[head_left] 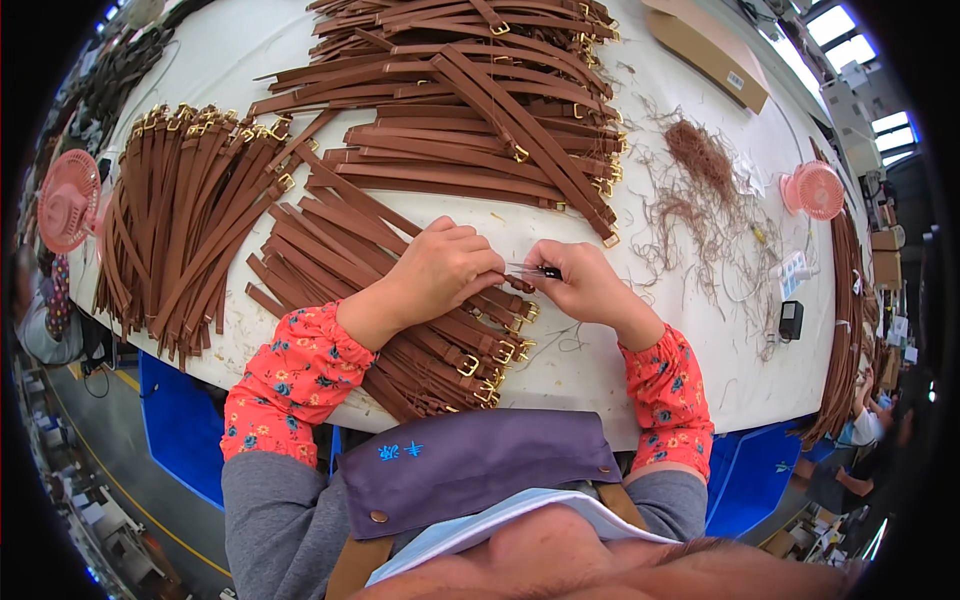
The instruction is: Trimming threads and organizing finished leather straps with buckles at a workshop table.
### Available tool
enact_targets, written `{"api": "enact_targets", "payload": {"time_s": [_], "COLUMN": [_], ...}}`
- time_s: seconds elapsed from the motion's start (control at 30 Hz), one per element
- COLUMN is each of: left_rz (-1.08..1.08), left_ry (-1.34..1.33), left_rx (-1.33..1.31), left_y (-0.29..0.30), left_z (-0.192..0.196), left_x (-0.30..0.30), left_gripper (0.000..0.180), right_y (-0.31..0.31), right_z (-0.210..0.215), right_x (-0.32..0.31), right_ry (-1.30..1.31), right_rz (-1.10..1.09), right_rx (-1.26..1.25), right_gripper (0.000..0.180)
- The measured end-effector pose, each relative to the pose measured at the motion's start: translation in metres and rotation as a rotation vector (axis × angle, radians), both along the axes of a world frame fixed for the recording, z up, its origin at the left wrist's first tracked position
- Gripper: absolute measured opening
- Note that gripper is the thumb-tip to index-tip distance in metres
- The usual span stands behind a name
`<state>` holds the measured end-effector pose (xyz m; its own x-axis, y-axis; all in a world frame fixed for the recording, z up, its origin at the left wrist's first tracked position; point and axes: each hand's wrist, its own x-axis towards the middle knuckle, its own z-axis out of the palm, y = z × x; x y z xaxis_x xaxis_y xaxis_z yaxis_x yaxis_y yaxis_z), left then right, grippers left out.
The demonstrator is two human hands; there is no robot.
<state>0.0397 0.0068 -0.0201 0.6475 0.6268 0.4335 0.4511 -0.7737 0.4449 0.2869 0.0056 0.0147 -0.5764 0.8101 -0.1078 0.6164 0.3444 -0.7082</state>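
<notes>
My left hand (440,268) is closed, pinching the end of a brown leather strap (517,284). Facing it, my right hand (582,287) grips small thread snips (548,271) with a dark handle. Their thin metal blades point left and reach the strap by my left fingertips; whether they touch it I cannot tell. Beneath both wrists lies a loose pile of brown straps (420,355) with gold buckles, most of the buckles toward the right end. My palm and fingers hide much of the held strap.
More buckled straps are heaped at the back (460,130) and in a fanned bundle (165,215) on the left. Tangled brown thread (700,150) litters the white table (600,390) at right. Pink fans (68,200) (815,190) stand at both sides. A cardboard box (705,50) lies behind.
</notes>
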Motion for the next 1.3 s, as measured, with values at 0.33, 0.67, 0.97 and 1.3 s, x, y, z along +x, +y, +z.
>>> {"api": "enact_targets", "payload": {"time_s": [0.33,0.67,0.97,1.3], "left_rz": [-0.02,-0.054,0.029,0.122], "left_ry": [-0.01,-0.129,-0.215,-0.214], "left_rx": [0.068,-0.602,-0.511,-0.671], "left_y": [0.002,0.004,0.0,0.002], "left_z": [0.001,0.011,0.007,0.011], "left_x": [0.0,-0.007,0.005,0.002], "left_gripper": [0.014,0.018,0.013,0.017], "right_y": [0.006,-0.003,0.007,-0.012], "right_z": [-0.016,-0.004,0.004,0.009], "right_x": [-0.018,0.008,-0.004,0.004], "right_ry": [0.312,0.232,0.447,-0.011], "right_rz": [-0.134,-0.137,-0.131,0.038], "right_rx": [-0.138,-0.323,-0.337,0.304], "right_gripper": [0.015,0.022,0.02,0.021]}}
